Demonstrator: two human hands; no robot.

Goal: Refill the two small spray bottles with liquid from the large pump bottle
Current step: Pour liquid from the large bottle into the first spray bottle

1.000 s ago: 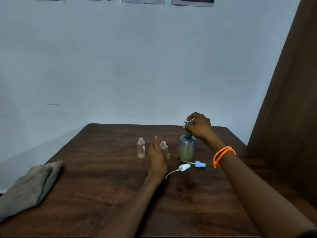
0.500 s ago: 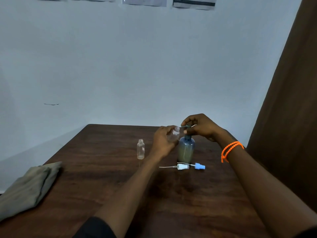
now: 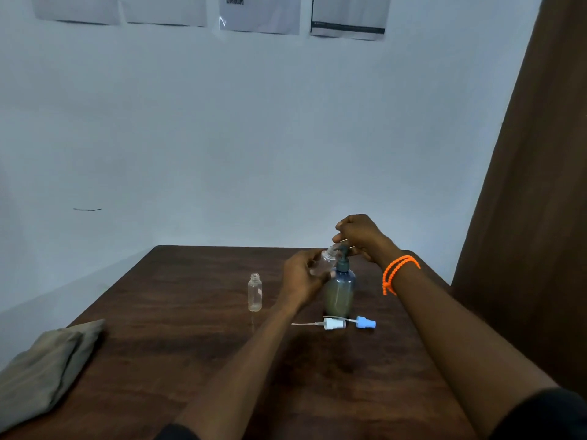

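The large grey-blue pump bottle [image 3: 340,293] stands on the brown table [image 3: 190,344], part filled with a murky liquid. My right hand [image 3: 359,235] sits over its pump head with curled fingers. My left hand [image 3: 301,277] grips a small clear spray bottle [image 3: 327,260], tilted with its open neck at the pump spout. The second small clear bottle [image 3: 255,292] stands uncapped to the left. A white spray cap [image 3: 333,324] and a blue spray cap [image 3: 365,322], each with a thin tube, lie in front of the pump bottle.
A folded grey-green cloth [image 3: 44,369] lies on the table's left front corner. A pale wall rises behind the table, with papers [image 3: 260,14] pinned high up. A brown curtain [image 3: 540,217] hangs at the right.
My left hand picked up the small bottle next to the pump bottle and raised it, tilted, to the spout. My right hand stayed on the pump head.
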